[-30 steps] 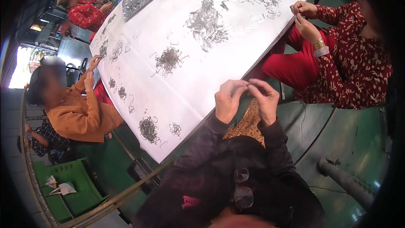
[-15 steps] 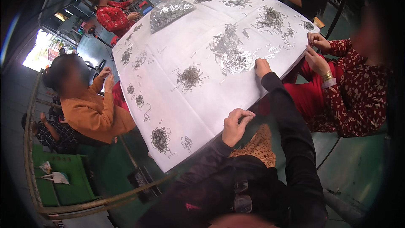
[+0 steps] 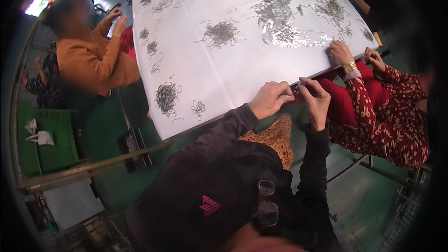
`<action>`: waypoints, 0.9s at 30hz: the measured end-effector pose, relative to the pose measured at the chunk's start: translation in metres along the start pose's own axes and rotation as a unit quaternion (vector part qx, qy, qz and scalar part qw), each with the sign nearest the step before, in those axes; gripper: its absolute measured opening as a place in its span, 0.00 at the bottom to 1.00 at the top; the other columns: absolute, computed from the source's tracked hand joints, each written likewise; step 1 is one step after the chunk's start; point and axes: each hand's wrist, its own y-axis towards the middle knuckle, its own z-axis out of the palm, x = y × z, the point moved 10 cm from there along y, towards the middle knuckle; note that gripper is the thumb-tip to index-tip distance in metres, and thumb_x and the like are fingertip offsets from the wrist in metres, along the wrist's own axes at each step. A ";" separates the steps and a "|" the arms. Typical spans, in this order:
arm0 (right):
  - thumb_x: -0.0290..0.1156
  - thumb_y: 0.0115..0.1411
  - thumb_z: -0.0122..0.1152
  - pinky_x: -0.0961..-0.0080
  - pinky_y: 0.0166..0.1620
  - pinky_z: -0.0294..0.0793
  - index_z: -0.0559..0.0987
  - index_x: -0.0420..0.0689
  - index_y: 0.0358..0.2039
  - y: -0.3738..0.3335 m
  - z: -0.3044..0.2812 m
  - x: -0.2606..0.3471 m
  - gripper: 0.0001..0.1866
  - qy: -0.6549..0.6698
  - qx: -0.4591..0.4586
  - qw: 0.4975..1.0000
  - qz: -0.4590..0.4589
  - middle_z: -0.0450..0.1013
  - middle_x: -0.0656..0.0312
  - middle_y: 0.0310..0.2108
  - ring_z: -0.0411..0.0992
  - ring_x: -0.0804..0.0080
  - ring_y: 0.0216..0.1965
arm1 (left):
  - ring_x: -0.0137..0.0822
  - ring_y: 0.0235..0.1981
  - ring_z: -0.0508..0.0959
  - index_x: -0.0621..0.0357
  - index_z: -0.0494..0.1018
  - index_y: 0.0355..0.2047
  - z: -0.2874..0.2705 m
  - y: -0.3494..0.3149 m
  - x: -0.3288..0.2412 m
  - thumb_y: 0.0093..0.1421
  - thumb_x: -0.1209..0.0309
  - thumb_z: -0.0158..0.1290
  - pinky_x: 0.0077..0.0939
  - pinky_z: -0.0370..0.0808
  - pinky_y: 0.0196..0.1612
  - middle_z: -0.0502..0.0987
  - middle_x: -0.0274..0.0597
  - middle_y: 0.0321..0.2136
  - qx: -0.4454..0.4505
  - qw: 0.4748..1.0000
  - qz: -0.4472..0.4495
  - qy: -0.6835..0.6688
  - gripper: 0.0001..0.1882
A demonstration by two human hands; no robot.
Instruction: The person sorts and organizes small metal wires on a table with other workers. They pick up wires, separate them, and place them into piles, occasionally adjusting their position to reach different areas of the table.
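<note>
My left hand (image 3: 272,99) is closed in a pinch at the table's near edge; what its fingertips hold is too small to make out. Facing it, my right hand (image 3: 315,101) pinches a small, pale metal piece between thumb and forefinger. The fingertips of both hands are close together. Beyond them, on the white-covered table (image 3: 261,67), lies a heap of shiny, narrow metal pieces (image 3: 282,30). Left of that heap is a pile of bent wire hooks (image 3: 220,34). Another dark hook pile (image 3: 166,99) lies near the left corner, beside a smaller cluster (image 3: 198,108).
At my right, a co-worker in a red patterned shirt (image 3: 368,112) reaches a hand (image 3: 341,53) onto the table. A co-worker in orange (image 3: 88,65) sits across the left edge. More hook piles (image 3: 330,8) lie at the far right. Eyeglasses (image 3: 267,203) hang at my chest.
My right hand has come back from the shiny heap's edge to meet my left hand. The co-worker at right has reached onto the table. The view has shifted, and the table sits higher.
</note>
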 end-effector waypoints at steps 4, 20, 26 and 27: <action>0.17 0.54 0.61 0.87 0.36 0.72 0.80 0.36 0.42 -0.015 0.002 0.016 0.13 0.021 -0.026 0.999 0.014 0.75 0.66 0.33 0.71 0.84 0.33 | 0.45 0.29 0.76 0.60 0.71 0.28 -0.001 0.006 -0.009 0.54 0.74 0.57 0.35 0.71 0.36 0.76 0.43 0.23 0.002 0.999 0.020 0.043 0.05; 0.12 0.50 0.63 0.84 0.36 0.72 0.81 0.34 0.34 -0.028 0.002 0.016 0.10 0.066 -0.099 0.992 -0.030 0.75 0.62 0.30 0.72 0.79 0.31 | 0.44 0.34 0.77 0.57 0.72 0.31 -0.005 -0.004 0.008 0.58 0.71 0.55 0.38 0.64 0.57 0.79 0.37 0.29 0.028 0.995 -0.029 0.094 0.05; 0.11 0.51 0.62 0.82 0.32 0.74 0.80 0.32 0.35 -0.030 0.003 0.007 0.09 0.164 -0.103 0.981 0.021 0.74 0.59 0.30 0.73 0.75 0.28 | 0.39 0.38 0.79 0.57 0.74 0.46 -0.017 -0.005 0.010 0.55 0.71 0.59 0.33 0.71 0.51 0.79 0.42 0.41 -0.035 0.999 0.004 -0.009 0.17; 0.11 0.52 0.61 0.81 0.31 0.75 0.79 0.30 0.34 -0.030 0.002 0.008 0.08 0.172 -0.106 0.979 0.020 0.74 0.58 0.30 0.74 0.74 0.27 | 0.38 0.39 0.79 0.57 0.74 0.48 -0.027 -0.002 0.017 0.55 0.71 0.60 0.32 0.72 0.50 0.79 0.42 0.43 -0.059 0.998 0.007 -0.017 0.19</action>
